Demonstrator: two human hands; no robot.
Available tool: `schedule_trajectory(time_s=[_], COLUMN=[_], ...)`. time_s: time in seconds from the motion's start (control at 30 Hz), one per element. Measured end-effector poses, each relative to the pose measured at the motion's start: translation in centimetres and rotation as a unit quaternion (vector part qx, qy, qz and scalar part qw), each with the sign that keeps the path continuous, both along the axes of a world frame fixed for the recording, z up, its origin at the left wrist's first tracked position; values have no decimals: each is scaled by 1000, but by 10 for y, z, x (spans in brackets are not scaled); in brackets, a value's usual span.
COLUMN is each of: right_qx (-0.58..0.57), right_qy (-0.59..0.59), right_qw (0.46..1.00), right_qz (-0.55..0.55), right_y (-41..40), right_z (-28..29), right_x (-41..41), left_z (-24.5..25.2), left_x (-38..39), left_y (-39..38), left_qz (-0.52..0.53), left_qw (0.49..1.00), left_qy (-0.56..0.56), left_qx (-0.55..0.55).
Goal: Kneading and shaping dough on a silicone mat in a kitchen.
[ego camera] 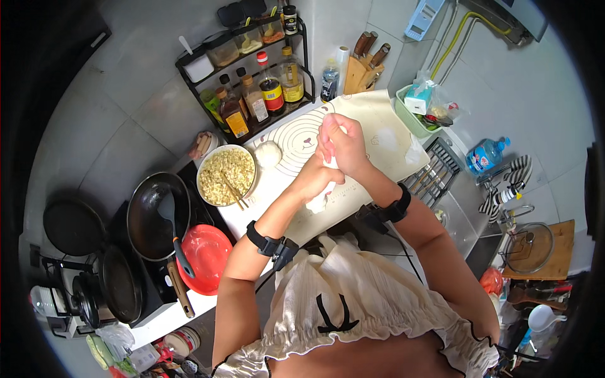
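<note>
Both hands are wrapped around a length of white dough [331, 163], held over a cream silicone kneading mat [368, 189]. My left hand [313, 177] grips it lower down. Just above, my right hand [344, 144] closes round the upper part. White dough [317, 203] also shows below my left hand; whether it joins the held piece is hidden. A round ball of dough [268, 154] rests on the mat to the left. Beside it stands a white bowl [254, 165] of chopped pale-yellow filling [222, 172], with wooden chopsticks [231, 190] lying in it.
Behind the mat stands a black rack [309, 85] of sauce bottles and seasoning boxes, with a knife block [361, 73] alongside. Leftward are a wok [151, 212] and a red basin [208, 260] under a spatula [177, 241]. A green basket [409, 115] and sink [456, 212] lie right.
</note>
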State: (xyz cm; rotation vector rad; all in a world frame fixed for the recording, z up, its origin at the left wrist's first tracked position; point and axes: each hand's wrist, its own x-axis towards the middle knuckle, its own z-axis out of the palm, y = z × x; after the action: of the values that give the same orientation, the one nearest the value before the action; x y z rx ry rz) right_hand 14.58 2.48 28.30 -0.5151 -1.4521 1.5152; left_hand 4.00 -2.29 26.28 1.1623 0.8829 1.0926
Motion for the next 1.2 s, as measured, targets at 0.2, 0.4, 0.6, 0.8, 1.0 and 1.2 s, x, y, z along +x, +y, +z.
schedule_trajectory(time_s=[0.2, 0.4, 0.6, 0.8, 1.0, 1.2], right_qx=[-49, -5, 166, -152, -189, -213], right_qy=[127, 54, -81, -30, 88, 85], right_qw=[963, 994, 981, 988, 975, 972], right_qz=[231, 96, -58, -9, -83, -41], right_y=[21, 9, -11, -12, -14, -5], right_z=[-4, -27, -36, -31, -17, -25], right_x=[10, 19, 1, 9, 4, 23], left_z=[-8, -17, -12, -5, -32, -31], left_x=[-23, -20, -35, -42, -19, -10], left_y=[9, 17, 20, 20, 4, -3], left_qz=[-126, 42, 96, 59, -143, -146], left_qw=[990, 996, 932, 918, 985, 987], left_qy=[1, -73, 321, 332, -91, -67], left_qx=[-64, -27, 138, 208, 10, 0])
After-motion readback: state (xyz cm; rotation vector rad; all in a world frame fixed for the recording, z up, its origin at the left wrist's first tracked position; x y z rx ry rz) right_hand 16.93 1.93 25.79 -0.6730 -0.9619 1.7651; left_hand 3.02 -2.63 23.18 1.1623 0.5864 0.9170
